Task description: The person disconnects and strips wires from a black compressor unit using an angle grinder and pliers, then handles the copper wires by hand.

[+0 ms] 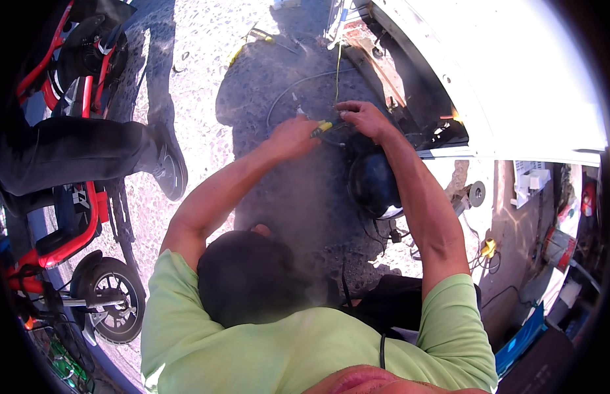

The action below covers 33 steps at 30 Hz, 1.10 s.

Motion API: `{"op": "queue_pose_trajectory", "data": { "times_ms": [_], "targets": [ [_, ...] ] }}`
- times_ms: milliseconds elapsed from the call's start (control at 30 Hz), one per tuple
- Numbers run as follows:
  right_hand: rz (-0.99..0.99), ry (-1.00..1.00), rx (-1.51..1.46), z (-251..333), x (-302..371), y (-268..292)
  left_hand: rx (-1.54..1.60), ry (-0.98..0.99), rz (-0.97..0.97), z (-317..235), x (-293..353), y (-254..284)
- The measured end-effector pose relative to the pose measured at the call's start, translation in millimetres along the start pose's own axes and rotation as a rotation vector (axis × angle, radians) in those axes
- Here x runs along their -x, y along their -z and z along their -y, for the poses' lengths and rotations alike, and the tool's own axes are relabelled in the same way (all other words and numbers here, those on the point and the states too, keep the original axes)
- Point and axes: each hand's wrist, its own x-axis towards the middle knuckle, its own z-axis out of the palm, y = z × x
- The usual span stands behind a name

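Observation:
My left hand (293,136) is closed around a hand tool with a yellow-and-black handle (324,127); its working end is too small to make out. Just to its right, the fingers of my right hand (365,121) close on the lower end of a thin yellow-green wire (338,72), which runs up to the white appliance casing (515,85). Below my right hand sits a rounded, glossy black metal housing (374,184), partly behind my forearm. A grey cable (288,90) curves over the ground beside my left hand.
Yellow-handled tools (262,36) lie on the stony ground beyond my hands. At the left are a person's leg and shoe (167,167) and a red scooter-like frame (88,223) with a black wheel (111,301). A yellow plug (489,248) lies at the right.

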Motion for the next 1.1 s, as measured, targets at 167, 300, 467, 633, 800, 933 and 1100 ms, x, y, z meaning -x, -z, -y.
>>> {"op": "queue_pose_trajectory", "data": {
  "times_ms": [167, 300, 467, 633, 800, 933, 1100],
  "targets": [
    [-0.014, 0.005, 0.007, 1, -3, -3, -0.037, -0.049, -0.029, 10, 0, -1],
    [-0.046, 0.014, 0.032, -8, -11, -3, -0.057, -0.055, -0.033, 10, -2, -2],
    [-0.076, 0.017, 0.063, -11, -20, -6, -0.047, -0.034, -0.007, 14, -5, -9],
    [-0.165, -0.103, 0.116, -11, -23, -5, 0.092, -0.049, -0.073, 11, 4, -29],
    [-0.204, -0.115, 0.081, -7, -20, -4, 0.153, -0.046, -0.065, 4, -3, -25],
    [-0.195, -0.061, 0.128, -7, -17, -7, 0.168, -0.028, -0.029, 6, 0, -23],
    [-0.153, 0.018, 0.050, -1, -13, -8, 0.156, -0.029, -0.003, 6, 3, -19]
  ]
}}
